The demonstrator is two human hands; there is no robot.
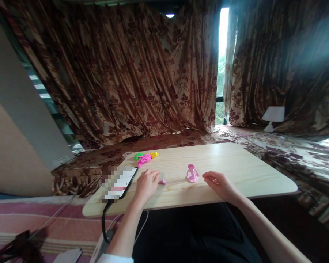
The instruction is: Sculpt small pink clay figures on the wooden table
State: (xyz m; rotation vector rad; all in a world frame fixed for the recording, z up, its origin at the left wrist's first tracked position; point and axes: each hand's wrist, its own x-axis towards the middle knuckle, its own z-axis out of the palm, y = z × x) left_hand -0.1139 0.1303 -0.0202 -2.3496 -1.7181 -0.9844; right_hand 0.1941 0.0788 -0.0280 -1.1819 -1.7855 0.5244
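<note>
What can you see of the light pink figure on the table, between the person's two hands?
The light pink figure looks soft and slightly glossy, perhaps modelling clay or plastic. It has a rounded top, a narrower neck and curved side parts with gaps around the middle, above a broader base; finer details are too small to tell. It appears to stand upright on the pale wooden table, nearer the right hand than the left hand. Neither hand appears to touch it.

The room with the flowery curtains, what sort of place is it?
Probably a bedroom at home: the flowery curtains, a white table lamp and a striped cloth that looks like bedding suggest it.
</note>
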